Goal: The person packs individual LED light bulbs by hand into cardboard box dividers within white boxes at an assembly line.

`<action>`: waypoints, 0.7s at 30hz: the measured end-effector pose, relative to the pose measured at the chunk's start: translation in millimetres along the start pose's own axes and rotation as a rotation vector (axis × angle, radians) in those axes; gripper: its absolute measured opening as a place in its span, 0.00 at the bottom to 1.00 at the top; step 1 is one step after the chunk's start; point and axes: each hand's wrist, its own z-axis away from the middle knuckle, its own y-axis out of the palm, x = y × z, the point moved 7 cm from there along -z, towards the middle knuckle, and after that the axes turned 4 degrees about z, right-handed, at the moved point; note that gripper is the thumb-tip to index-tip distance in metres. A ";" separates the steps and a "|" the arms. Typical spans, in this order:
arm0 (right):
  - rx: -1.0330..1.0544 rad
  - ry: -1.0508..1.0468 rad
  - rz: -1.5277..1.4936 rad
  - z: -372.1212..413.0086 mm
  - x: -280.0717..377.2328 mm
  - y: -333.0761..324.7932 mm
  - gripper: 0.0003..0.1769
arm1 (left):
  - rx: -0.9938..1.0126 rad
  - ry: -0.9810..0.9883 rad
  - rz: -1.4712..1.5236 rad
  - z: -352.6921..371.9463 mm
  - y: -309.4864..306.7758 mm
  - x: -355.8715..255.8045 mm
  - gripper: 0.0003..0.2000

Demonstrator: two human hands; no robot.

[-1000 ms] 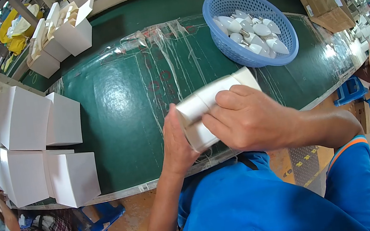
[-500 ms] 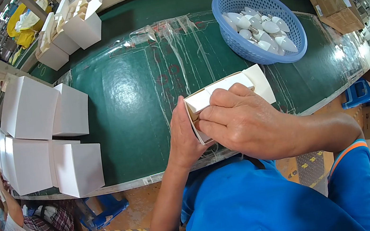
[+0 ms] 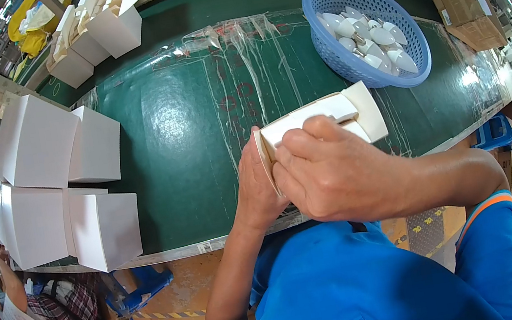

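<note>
Head view: small white carton (image 3: pixel 315 114) held just above near edge of green surface (image 3: pixel 184 124), end flap open toward blue basket (image 3: pixel 327 56) of bulbs (image 3: pixel 371 43). Left hand (image 3: pixel 253 183) grip clamped on carton's near end, right hand (image 3: pixel 331 175) wrapped over top. Looks like flap folding, so probably best to keep corners square and press creases firm.
</note>
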 end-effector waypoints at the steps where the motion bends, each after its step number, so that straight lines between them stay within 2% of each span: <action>1: -0.071 0.040 -0.143 -1.2 -12.9 -5.5 0.06 | 0.052 -0.027 0.029 -1.4 2.5 1.2 0.52; 2: -0.142 0.083 -0.285 -2.4 -32.2 -9.2 0.06 | 0.060 -0.023 0.033 -1.1 1.4 -4.1 0.52; 3: -0.135 0.131 -0.464 -0.5 -49.4 -5.0 0.08 | 0.051 -0.127 0.128 -8.2 -7.8 -15.6 0.55; 4: -0.134 0.139 -0.461 1.7 -56.3 -6.1 0.08 | 0.042 -0.232 0.221 -10.8 -12.0 -18.9 0.59; 5: -0.285 0.217 -0.405 5.8 -69.1 -18.3 0.11 | 0.086 -0.384 0.251 -0.1 -2.8 1.3 0.64; 6: -0.435 0.291 -0.350 11.7 -78.4 -32.0 0.15 | 0.086 -0.384 0.250 0.5 -2.9 0.5 0.64; 7: -0.439 0.288 -0.352 16.5 -77.9 -44.3 0.15 | 0.043 -0.328 0.289 -0.9 -6.9 -4.2 0.64; 8: -0.375 0.336 -0.390 24.4 -77.3 -56.3 0.18 | 0.002 -0.270 0.324 -2.6 -12.7 -9.0 0.64; 10: -0.319 0.395 -0.424 40.2 -72.9 -61.9 0.20 | 0.013 -0.294 0.354 2.9 -22.1 -10.8 0.61; 12: -0.115 0.329 -0.530 51.1 -58.4 -40.9 0.17 | 0.068 -0.332 0.318 13.4 -23.5 -4.3 0.57; 14: -0.068 0.325 -0.570 64.3 -54.4 -29.1 0.15 | 0.098 -0.366 0.315 19.6 -28.6 -8.2 0.56; 16: -0.013 0.345 -0.527 69.4 -50.9 -22.5 0.13 | 0.161 -0.276 0.182 16.9 -41.1 -28.4 0.57; 17: -0.027 0.341 -0.532 68.9 -48.2 -23.6 0.13 | 0.066 -0.163 0.192 9.0 -54.0 -48.1 0.57; 20: -0.009 0.323 -0.483 69.4 -41.2 -24.0 0.11 | -0.041 -0.053 0.086 1.9 -96.3 -93.2 0.57; 21: 0.037 0.307 -0.435 69.9 -38.7 -21.7 0.11 | -0.216 0.037 0.045 -2.7 -106.0 -113.4 0.45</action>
